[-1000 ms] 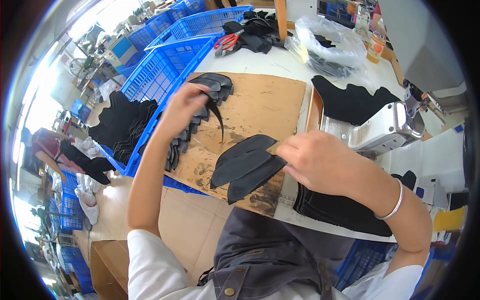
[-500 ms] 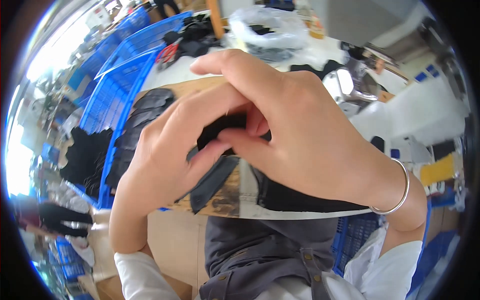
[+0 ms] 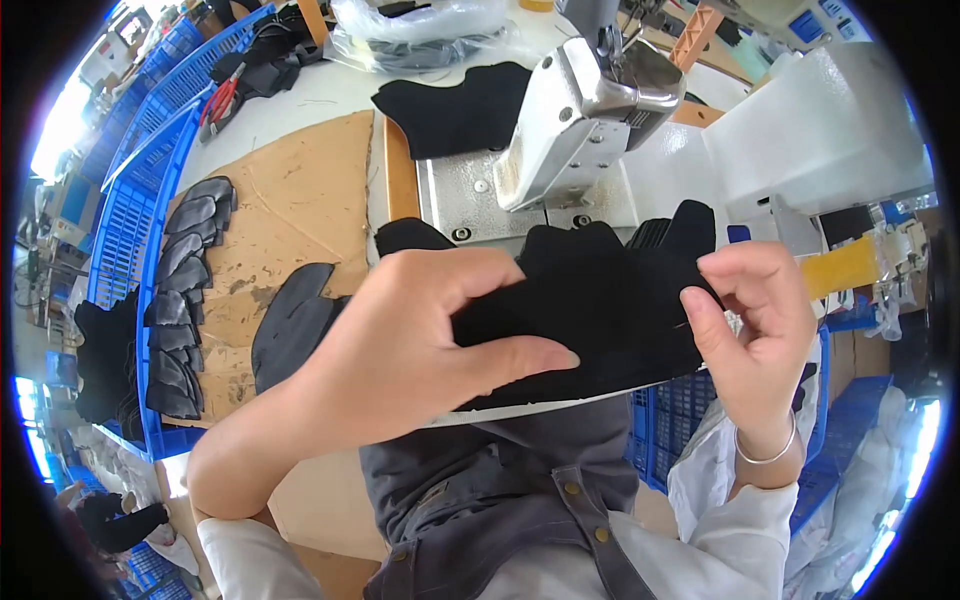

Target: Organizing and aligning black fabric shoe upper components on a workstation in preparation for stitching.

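Black stacked pieces [image 3: 620, 320]: matt, cloth-like, exact fibre can't tell. Grey overlapping pieces [image 3: 182, 272]: smooth, slight sheen, leather-like. Dark curved pieces [image 3: 285, 330]: same look, duller. Brown sheet [image 3: 290, 190]: cardboard, matt, scuffed, stained. Desk [image 3: 252, 125]: white, smooth. Sewing machine [image 3: 555, 120]: shiny metal. Base plate [image 3: 455, 190]: bare metal, speckled glints. Basket [image 3: 115, 240]: blue plastic, latticed. Bag [image 3: 420, 35]: clear plastic film, glossy, crinkled. Bangle [image 3: 766, 452]: polished metal. Apron [image 3: 470, 500]: grey matt cloth, metal-look snaps [image 3: 601, 535].

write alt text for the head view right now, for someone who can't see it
A person's left hand and right hand touch opposite ends of black cut pieces. Behind stands a silver machine; to the left, small dark pieces line a cardboard sheet beside a blue basket.
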`<action>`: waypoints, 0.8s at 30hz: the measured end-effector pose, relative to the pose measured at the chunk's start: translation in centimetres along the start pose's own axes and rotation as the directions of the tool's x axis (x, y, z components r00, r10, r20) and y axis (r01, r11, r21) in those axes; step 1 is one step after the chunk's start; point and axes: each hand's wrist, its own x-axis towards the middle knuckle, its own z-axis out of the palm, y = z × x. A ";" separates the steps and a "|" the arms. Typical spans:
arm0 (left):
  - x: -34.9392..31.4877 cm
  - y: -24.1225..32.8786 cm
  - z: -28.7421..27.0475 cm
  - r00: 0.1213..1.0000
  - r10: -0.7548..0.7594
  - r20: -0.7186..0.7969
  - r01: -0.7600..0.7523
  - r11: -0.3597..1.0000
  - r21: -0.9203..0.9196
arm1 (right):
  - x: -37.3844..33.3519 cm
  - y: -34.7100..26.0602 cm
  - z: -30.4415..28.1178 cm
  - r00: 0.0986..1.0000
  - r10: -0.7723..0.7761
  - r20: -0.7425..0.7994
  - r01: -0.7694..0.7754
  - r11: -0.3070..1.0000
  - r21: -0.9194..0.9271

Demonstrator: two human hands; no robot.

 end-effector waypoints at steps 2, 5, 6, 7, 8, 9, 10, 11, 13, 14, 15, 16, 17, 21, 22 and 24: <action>0.4 0.2 0.8 1.000 -0.019 0.025 0.017 0.995 0.100 | -0.9 0.9 -0.4 0.974 -0.224 0.022 0.214 0.889 -0.404; 0.6 -0.4 1.7 0.998 0.045 0.033 -0.052 0.965 0.258 | -2.6 2.0 0.3 0.985 -0.173 -0.029 0.158 0.948 -0.276; 0.6 -0.7 1.9 0.999 0.042 0.033 -0.049 0.966 0.253 | -3.3 2.6 0.4 0.990 -0.135 -0.039 0.120 0.958 -0.261; 0.6 -0.6 2.1 0.999 0.039 0.034 -0.046 0.968 0.248 | -3.6 2.9 0.6 0.991 -0.129 -0.036 0.116 0.958 -0.261; 0.6 -0.3 2.2 0.999 0.027 0.032 -0.035 0.956 0.291 | -3.9 3.1 0.8 0.987 -0.154 -0.042 0.136 0.948 -0.288; 0.6 -0.1 2.3 0.999 0.015 0.029 -0.023 0.943 0.333 | -4.1 3.3 0.9 0.983 -0.179 -0.047 0.155 0.937 -0.314; 0.6 -0.1 2.5 0.999 0.009 0.034 -0.020 0.944 0.330 | -4.2 3.6 0.9 0.974 -0.220 -0.051 0.194 0.931 -0.308; 0.6 -0.2 2.6 1.000 0.009 0.024 -0.017 0.932 0.362 | -4.3 3.8 1.1 0.976 -0.212 -0.054 0.186 0.933 -0.307; 0.7 -0.3 2.8 1.000 0.006 0.020 -0.013 0.920 0.392 | -4.5 4.1 1.5 0.968 -0.212 -0.132 0.167 0.942 -0.290; 0.6 -0.3 2.8 1.000 0.016 0.009 -0.019 0.914 0.405 | -4.4 4.1 1.7 0.969 -0.210 -0.133 0.165 0.944 -0.286; 0.6 -0.3 2.8 1.000 0.027 -0.001 -0.024 0.908 0.418 | -4.4 4.2 1.8 0.964 -0.232 -0.132 0.183 0.935 -0.304; 0.6 -0.3 2.7 1.000 0.023 -0.001 -0.021 0.907 0.420 | -4.3 4.2 2.0 0.958 -0.255 -0.130 0.202 0.925 -0.322; 0.7 -0.4 2.8 1.000 0.031 -0.005 -0.026 0.912 0.410 | -4.3 4.3 2.1 0.960 -0.249 -0.130 0.198 0.927 -0.319; 0.7 -0.4 2.8 1.000 0.026 0.001 -0.024 0.915 0.403 | -4.3 4.6 2.2 0.939 -0.317 -0.131 0.255 0.901 -0.353; 0.7 -0.4 2.8 1.000 0.025 0.003 -0.024 0.915 0.402 | -4.4 4.5 2.2 0.940 -0.313 -0.135 0.249 0.901 -0.356; 0.7 -0.4 2.8 1.000 0.021 0.005 -0.021 0.914 0.406 | -4.4 4.6 2.4 0.937 -0.320 -0.139 0.254 0.900 -0.355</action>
